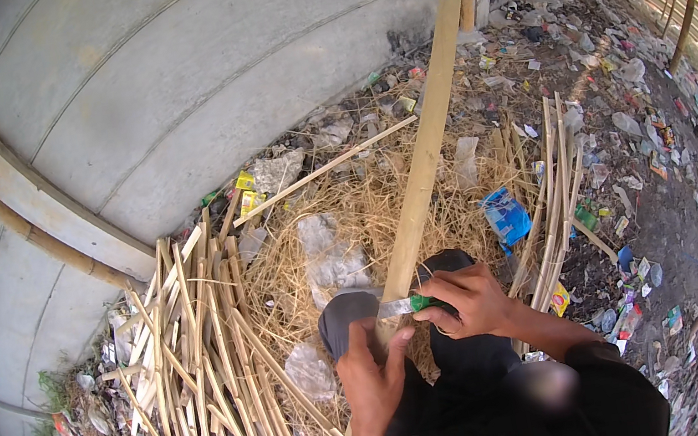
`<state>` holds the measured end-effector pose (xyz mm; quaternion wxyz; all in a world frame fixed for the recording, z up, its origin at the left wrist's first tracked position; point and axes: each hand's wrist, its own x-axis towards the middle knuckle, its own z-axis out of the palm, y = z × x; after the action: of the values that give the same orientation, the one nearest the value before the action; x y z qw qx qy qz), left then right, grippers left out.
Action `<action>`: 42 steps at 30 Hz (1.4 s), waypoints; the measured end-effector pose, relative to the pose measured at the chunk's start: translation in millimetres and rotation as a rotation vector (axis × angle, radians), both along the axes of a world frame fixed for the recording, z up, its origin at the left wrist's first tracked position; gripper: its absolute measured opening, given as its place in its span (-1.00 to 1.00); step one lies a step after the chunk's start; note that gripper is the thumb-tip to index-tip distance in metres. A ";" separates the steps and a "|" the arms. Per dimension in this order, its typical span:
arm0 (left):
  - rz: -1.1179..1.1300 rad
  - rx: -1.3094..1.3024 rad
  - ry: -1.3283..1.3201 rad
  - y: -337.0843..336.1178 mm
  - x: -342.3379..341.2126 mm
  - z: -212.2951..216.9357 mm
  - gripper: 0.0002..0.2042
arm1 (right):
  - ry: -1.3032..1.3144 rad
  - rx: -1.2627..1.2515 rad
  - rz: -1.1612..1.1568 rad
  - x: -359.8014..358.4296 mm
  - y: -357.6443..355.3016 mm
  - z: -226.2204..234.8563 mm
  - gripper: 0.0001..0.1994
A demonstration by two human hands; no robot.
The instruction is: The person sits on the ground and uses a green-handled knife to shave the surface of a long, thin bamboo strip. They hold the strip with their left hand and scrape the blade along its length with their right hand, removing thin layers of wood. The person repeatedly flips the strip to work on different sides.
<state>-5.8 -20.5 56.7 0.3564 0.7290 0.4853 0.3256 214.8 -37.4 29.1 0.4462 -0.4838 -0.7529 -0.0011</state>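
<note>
A long, flat bamboo strip (423, 155) slants from my lap up toward the wall. My left hand (370, 379) is closed around its near end, thumb on one side and fingers on the other. In my right hand (475, 300) is a knife (397, 307) with a green handle, gripped in a closed fist. Its short silver blade lies across the strip just beyond my left fingers, touching or very close to it. A thin curl of fibre stands by the right hand. The strip's lowest end is partly hidden by the left hand.
Many split bamboo sticks (205, 353) lie piled on the left, with longer strips (559, 192) on the right. Pale shavings (374, 204) cover the ground ahead, near a blue wrapper (507, 217). Litter is strewn about. A concrete wall (249, 59) with posts stands behind.
</note>
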 end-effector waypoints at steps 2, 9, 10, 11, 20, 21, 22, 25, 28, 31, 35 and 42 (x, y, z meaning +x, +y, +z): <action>-0.003 0.002 -0.003 -0.4 -1.3 1.5 -0.63 | -0.006 0.030 0.009 0.2 1.2 1.8 -0.69; -0.017 -0.016 -0.053 -2.6 -0.1 4.0 -0.66 | -0.037 0.047 0.015 3.9 3.7 11.0 -0.71; -0.014 -0.031 -0.054 -4.0 -0.4 4.5 -0.67 | -0.052 0.042 0.014 5.3 3.1 11.8 -0.72; -0.014 -0.025 -0.050 -4.9 -1.6 4.3 -0.67 | -0.016 0.057 -0.023 8.0 4.8 12.1 -0.72; -0.011 -0.027 -0.039 -9.7 -11.5 -7.5 -0.68 | -0.047 0.068 -0.087 29.6 10.0 17.2 -0.75; -0.015 -0.040 -0.032 -9.9 -12.2 -6.8 -0.68 | -0.030 0.088 -0.120 33.1 11.5 16.1 -0.75; -0.018 -0.053 -0.023 -9.5 -13.5 -5.9 -0.69 | -0.012 0.109 -0.152 38.5 15.6 15.1 -0.75; -0.034 -0.106 0.073 -17.6 -25.6 -6.3 -0.67 | 0.037 0.109 -0.248 60.8 23.0 14.7 -0.74; -0.017 -0.128 0.041 -22.8 -32.0 -8.8 -0.67 | 0.014 0.132 -0.260 72.0 29.1 12.2 -0.73; -0.022 -0.161 0.090 -23.9 -37.3 -14.3 -0.67 | 0.069 0.069 -0.334 89.8 37.1 13.0 -0.71; -0.040 -0.219 0.085 -30.5 -52.2 -27.2 -0.67 | 0.118 0.034 -0.423 133.5 57.6 14.4 -0.68; -0.049 -0.312 0.078 -31.9 -76.0 -36.7 -0.67 | 0.118 0.104 -0.561 193.8 91.5 16.1 -0.66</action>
<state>-81.8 -52.4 20.0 0.4542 0.6884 0.5255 0.2089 408.6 54.2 45.2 0.4956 -0.6487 -0.5616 -0.1347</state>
